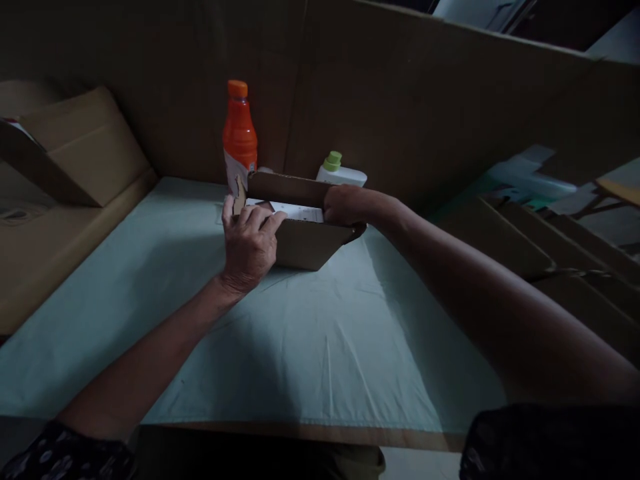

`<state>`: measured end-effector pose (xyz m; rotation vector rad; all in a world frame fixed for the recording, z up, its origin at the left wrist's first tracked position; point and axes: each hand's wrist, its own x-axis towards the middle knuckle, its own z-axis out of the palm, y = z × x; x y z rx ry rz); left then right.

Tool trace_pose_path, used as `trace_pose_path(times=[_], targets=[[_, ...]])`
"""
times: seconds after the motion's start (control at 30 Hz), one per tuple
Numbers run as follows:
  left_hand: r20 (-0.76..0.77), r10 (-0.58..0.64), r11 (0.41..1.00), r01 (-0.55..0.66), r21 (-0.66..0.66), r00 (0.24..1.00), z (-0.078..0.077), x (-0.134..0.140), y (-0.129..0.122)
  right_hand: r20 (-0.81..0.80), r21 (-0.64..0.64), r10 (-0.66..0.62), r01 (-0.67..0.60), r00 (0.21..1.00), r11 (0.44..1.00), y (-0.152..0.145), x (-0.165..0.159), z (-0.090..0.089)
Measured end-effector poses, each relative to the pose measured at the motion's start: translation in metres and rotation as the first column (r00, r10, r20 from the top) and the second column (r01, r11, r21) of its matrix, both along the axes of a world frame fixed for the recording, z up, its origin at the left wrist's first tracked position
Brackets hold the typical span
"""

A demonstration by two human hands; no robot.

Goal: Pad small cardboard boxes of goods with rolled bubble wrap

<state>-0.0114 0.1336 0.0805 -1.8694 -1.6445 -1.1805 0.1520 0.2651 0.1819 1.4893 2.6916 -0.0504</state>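
Observation:
A small open cardboard box (310, 245) stands on the cloth-covered table in front of me. My left hand (250, 243) grips its front left rim, with the fingers bent over the edge. My right hand (346, 204) reaches down into the box at the right end; its fingertips are hidden inside, so what they touch cannot be seen. Between the hands, a white printed item (295, 211) shows just below the rim. Behind the box's left end rises an orange bottle (240, 137) with an orange cap. Behind its right side is a white bottle (345, 175) with a green cap, partly covered.
Pale green cloth (320, 360) covers the table. A tall cardboard wall (390, 87) runs along the back. An open carton (95, 153) is at the left, and more cartons (505, 240) with translucent plastic items (535, 177) stand at the right.

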Motion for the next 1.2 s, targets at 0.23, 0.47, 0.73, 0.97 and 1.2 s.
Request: trace_pose_path(times=[0.23, 0.47, 0.73, 0.97, 1.2], targets=[[0.042, -0.007, 0.999, 0.006, 0.034, 0.999, -0.002, -0.011, -0.012, -0.141, 0.162, -0.031, 0.054, 0.990, 0.985, -0.033, 0.046, 0.039], [0.433, -0.024, 0.994, 0.067, -0.084, 0.901, -0.058, -0.047, -0.023, -0.608, -0.021, -0.145, 0.166, 0.780, 0.986, -0.057, 0.122, -0.032], [0.834, -0.045, 0.920, 0.349, -0.181, 0.550, -0.077, -0.034, 0.004, -0.719, -0.144, -0.068, -0.053, 0.691, 0.988, -0.057, 0.083, -0.113], [0.856, -0.030, 0.901, 0.385, -0.201, 0.516, -0.075, -0.036, -0.007, -0.688, 0.151, 0.110, -0.006, 0.717, 0.989, -0.051, 0.118, -0.044], [0.859, -0.073, 0.919, 0.368, -0.139, 0.507, -0.080, -0.025, -0.014, -0.103, 0.111, 0.041, -0.030, 0.994, 0.993, 0.001, 0.059, 0.020]])
